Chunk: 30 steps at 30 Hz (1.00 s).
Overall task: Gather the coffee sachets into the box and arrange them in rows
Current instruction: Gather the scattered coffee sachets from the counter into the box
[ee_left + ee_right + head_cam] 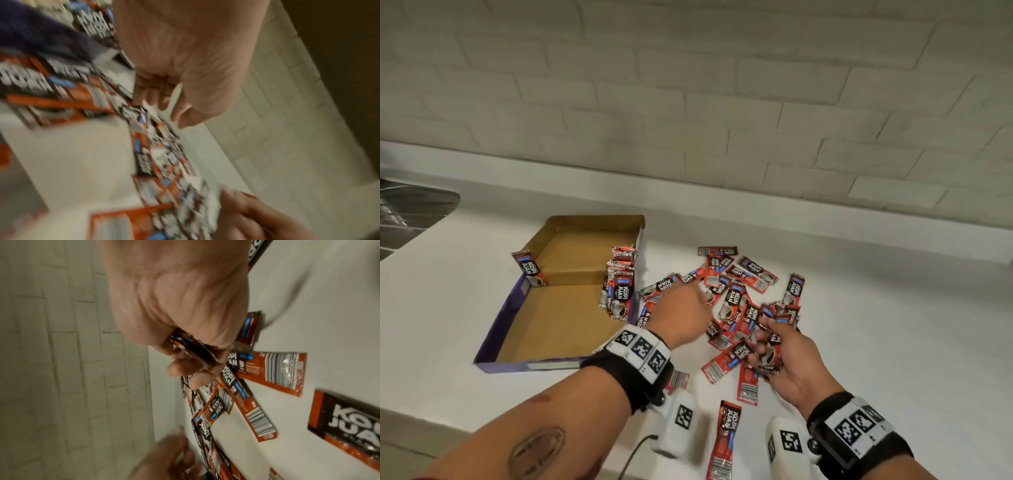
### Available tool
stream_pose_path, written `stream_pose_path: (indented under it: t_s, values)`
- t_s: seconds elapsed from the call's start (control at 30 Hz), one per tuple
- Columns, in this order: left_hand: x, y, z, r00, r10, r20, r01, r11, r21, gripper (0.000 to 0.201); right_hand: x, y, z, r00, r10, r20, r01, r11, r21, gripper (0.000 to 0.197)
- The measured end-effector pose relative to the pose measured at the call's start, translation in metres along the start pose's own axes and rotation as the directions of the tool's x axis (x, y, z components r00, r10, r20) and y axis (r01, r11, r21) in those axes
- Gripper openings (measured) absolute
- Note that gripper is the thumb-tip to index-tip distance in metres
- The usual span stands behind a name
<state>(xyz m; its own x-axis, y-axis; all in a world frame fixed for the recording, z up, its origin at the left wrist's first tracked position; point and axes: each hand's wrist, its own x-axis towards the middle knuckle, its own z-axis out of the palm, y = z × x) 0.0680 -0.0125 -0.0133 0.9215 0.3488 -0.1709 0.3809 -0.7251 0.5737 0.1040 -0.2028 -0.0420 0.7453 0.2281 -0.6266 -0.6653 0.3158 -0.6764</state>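
Note:
A shallow purple box (493, 337) with a brown inside lies on the white counter. Several red-and-black coffee sachets (619, 287) stand in a row against its right wall, and one sachet (529, 269) leans on its left wall. Right of the box lies a loose pile of sachets (739, 287). My left hand (688, 305) reaches over the pile's left side; in the blurred left wrist view its fingers (154, 94) are loosely curled and hold nothing. My right hand (767, 339) grips a bundle of sachets (193, 350) above the pile's near side.
A steel sink (410, 209) sits at the far left of the counter. A white brick wall (722, 102) runs along the back. One sachet (726, 438) lies alone near the counter's front edge. Bare counter (893, 325) stretches to the right.

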Motion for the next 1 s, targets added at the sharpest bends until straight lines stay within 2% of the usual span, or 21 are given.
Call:
stream_pose_path:
  t_s: [0.07,0.13,0.23,0.33,0.47,0.57,0.67,0.73,0.8,0.87,0.93,1.0]
  values:
    - [0.009,-0.021,-0.008,0.989,-0.147,0.026,0.138,0.968,0.209,0.029,0.001,0.001,-0.007,1.0,-0.001,-0.005,0.001,0.999,-0.04,0.012]
    - [0.012,-0.034,-0.007,0.972,-0.233,0.039,0.206,0.918,0.339,0.037,0.001,0.001,-0.01,1.0,0.004,0.001,-0.004,0.999,-0.054,0.011]
    - [0.015,-0.038,0.005,0.966,-0.256,0.027,0.212,0.849,0.483,0.04,0.0,0.001,-0.012,1.0,0.021,0.003,-0.021,0.997,-0.069,0.011]
    - [0.018,-0.037,0.012,0.975,-0.222,0.018,0.182,0.838,0.515,0.035,0.001,0.0,-0.013,1.0,0.027,0.007,-0.026,0.995,-0.093,0.012]
    - [0.016,-0.041,0.015,0.985,-0.172,-0.011,0.164,0.913,0.373,0.022,0.0,-0.003,-0.013,1.0,0.029,0.003,-0.028,0.994,-0.108,0.011]
    - [0.014,-0.043,0.014,0.98,-0.196,0.046,0.176,0.945,0.274,0.014,0.0,-0.004,-0.012,1.0,0.023,0.011,-0.021,0.992,-0.125,0.011]
    - [0.011,-0.037,0.01,0.977,-0.205,0.064,0.192,0.967,0.17,0.017,0.001,-0.004,-0.009,0.999,0.028,0.037,-0.023,0.991,-0.129,0.014]
    - [0.008,-0.027,0.006,0.979,-0.191,0.064,0.19,0.981,0.026,0.022,0.002,-0.003,-0.006,0.998,0.029,0.053,-0.022,0.992,-0.124,0.022]
    - [0.001,-0.008,0.001,0.983,-0.163,0.08,0.176,0.965,-0.195,0.026,0.003,-0.001,-0.001,0.997,0.009,0.071,0.001,0.991,-0.137,0.03]
    - [-0.005,0.015,0.001,0.995,-0.076,0.066,0.095,0.925,-0.367,0.028,0.005,0.001,0.005,0.994,-0.001,0.107,0.018,0.988,-0.154,0.041]
    - [-0.01,0.034,0.008,0.998,0.056,0.005,-0.051,0.935,-0.351,0.033,0.002,0.002,0.012,0.982,0.044,0.183,-0.023,0.993,-0.116,0.055]
    - [-0.015,0.047,0.019,0.989,0.14,-0.035,-0.144,0.948,-0.284,0.037,-0.008,0.001,0.019,0.947,0.105,0.302,-0.115,0.993,0.017,0.059]
